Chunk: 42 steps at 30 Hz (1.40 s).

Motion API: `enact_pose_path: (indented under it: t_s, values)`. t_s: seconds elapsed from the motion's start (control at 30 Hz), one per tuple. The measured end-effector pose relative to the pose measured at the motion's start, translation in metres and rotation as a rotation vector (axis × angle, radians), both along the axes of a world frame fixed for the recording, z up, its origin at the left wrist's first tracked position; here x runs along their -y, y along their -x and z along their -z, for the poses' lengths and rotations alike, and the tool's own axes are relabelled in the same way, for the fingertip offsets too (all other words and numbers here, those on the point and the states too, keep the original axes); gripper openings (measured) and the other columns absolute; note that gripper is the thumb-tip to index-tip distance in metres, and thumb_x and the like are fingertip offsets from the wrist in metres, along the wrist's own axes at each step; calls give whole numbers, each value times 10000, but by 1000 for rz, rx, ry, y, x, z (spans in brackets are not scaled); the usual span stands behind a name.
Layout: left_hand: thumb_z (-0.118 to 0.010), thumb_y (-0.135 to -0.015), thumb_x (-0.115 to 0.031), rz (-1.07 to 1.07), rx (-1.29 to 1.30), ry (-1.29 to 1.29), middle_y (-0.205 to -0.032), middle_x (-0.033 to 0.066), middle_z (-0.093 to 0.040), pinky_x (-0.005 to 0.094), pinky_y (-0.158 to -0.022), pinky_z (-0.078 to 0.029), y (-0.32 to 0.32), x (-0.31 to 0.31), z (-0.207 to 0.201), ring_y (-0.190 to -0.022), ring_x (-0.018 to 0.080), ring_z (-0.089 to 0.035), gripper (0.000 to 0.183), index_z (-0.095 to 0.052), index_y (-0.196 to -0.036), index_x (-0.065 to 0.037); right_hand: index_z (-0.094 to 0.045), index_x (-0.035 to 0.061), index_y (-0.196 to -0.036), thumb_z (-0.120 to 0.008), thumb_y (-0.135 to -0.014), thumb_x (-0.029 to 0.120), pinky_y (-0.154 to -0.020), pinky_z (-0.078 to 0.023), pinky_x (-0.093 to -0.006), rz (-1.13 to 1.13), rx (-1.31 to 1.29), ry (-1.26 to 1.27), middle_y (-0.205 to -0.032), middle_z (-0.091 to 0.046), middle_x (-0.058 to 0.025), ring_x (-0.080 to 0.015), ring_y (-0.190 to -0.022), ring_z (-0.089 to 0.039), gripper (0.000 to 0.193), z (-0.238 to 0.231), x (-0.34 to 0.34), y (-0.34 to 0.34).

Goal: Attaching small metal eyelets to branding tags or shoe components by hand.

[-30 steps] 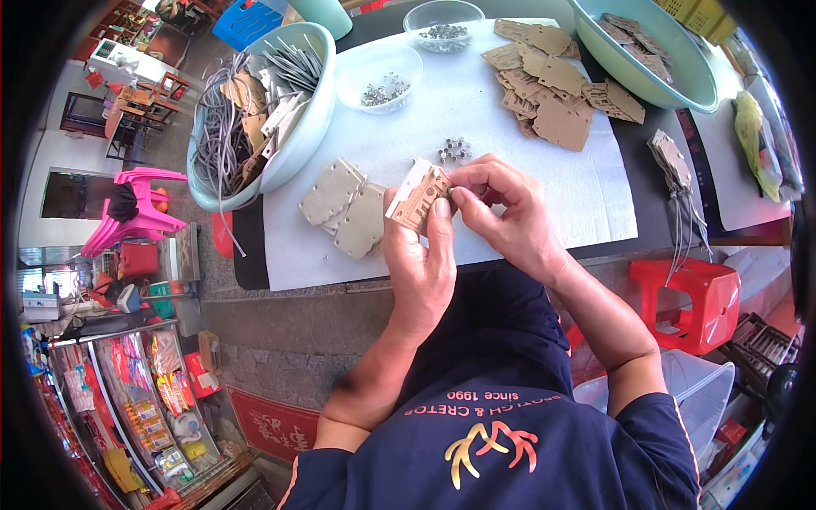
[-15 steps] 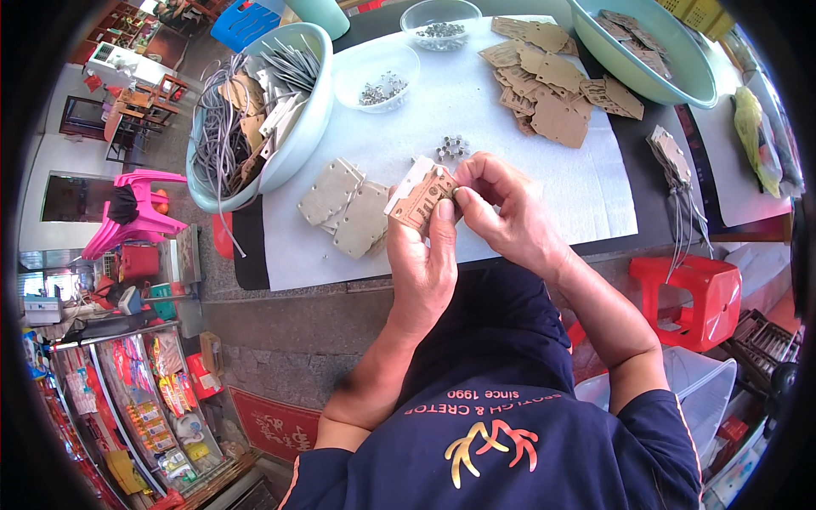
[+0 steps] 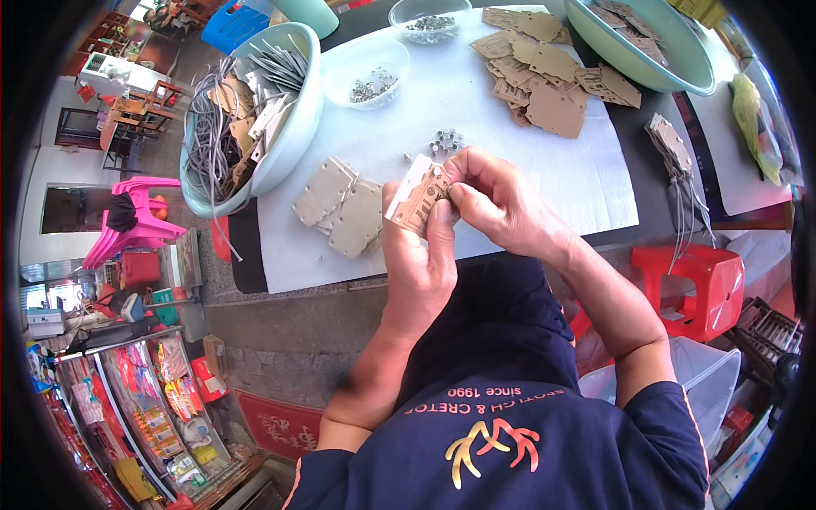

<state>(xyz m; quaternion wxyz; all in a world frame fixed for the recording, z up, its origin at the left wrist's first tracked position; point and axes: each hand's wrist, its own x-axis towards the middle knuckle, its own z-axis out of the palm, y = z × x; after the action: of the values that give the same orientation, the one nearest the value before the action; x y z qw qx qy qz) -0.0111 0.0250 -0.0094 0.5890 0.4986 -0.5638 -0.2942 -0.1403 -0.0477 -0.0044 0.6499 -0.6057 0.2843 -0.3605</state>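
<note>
My left hand (image 3: 421, 259) grips a small brown printed cardboard tag (image 3: 422, 201) with a white strip along its upper left edge, thumb on its face. Against the tag's right edge, my right hand (image 3: 510, 204) is closed in a pinch; its fingertips hide whatever is between them. Just beyond the hands lies a small cluster of metal rivet-like caps (image 3: 446, 142) on the white sheet (image 3: 501, 161). To the left are stacked greyish tags (image 3: 340, 206) with small holes. A pile of brown tags (image 3: 544, 76) lies at the far right of the sheet.
Two clear bowls (image 3: 368, 75) of small metal parts stand at the back. A light-blue basin (image 3: 310, 93) with grey cords and tags is at the left; a green basin (image 3: 680, 78) with brown pieces is at the right. Corded tags (image 3: 676, 157) hang over the edge above a red stool (image 3: 688, 285).
Both hands stay at nearly the same spot on the tag, which is tilted slightly differently. The view has shifted a little; the surrounding things look unmoved.
</note>
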Motion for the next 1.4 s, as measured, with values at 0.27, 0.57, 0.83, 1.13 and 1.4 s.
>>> enact_pose_path:
  t_s: [0.27,0.57,0.83,1.13,1.4]
  values:
    - [-453,-1009,-90,3,-55,-67,-952,57,-532,253,-674,-428,-1,0,0,-767,112,-509,224,-493,-1192,34,-530,-12,-933,-540,-923,122,-583,-444,-281,-41,-51,48,-718,-577,-39,-91,-604,-480,135,-9,2,-1]
    - [-484,-1001,-137,145,-461,-179,-979,67,-593,258,-574,-438,-8,6,-16,-726,119,-548,245,-478,-1218,-21,-597,37,-977,-532,-966,294,-573,-397,-217,-155,73,-232,-668,-536,22,-58,-601,-470,265,-9,12,9]
    - [-478,-1004,-134,149,-472,-201,-985,69,-585,252,-572,-436,-5,8,-18,-712,117,-543,242,-484,-1213,-13,-536,35,-959,-570,-953,194,-578,-427,-208,-220,94,-229,-808,-631,-28,-97,-693,-657,162,-14,14,7]
    - [-457,-1013,-129,75,-307,-238,-961,59,-596,230,-592,-444,-1,1,-15,-707,90,-534,266,-496,-1235,13,-510,-15,-939,-546,-961,114,-661,-509,-262,-232,204,-233,-835,-625,-56,-126,-714,-645,136,-4,10,6]
    - [-487,-1007,-170,137,-357,-324,-965,34,-609,218,-587,-424,-18,7,-20,-701,58,-517,283,-504,-1248,-23,-591,-10,-1053,-608,-959,248,-616,-491,-229,-181,106,-255,-872,-620,-22,-74,-667,-552,275,-5,14,7]
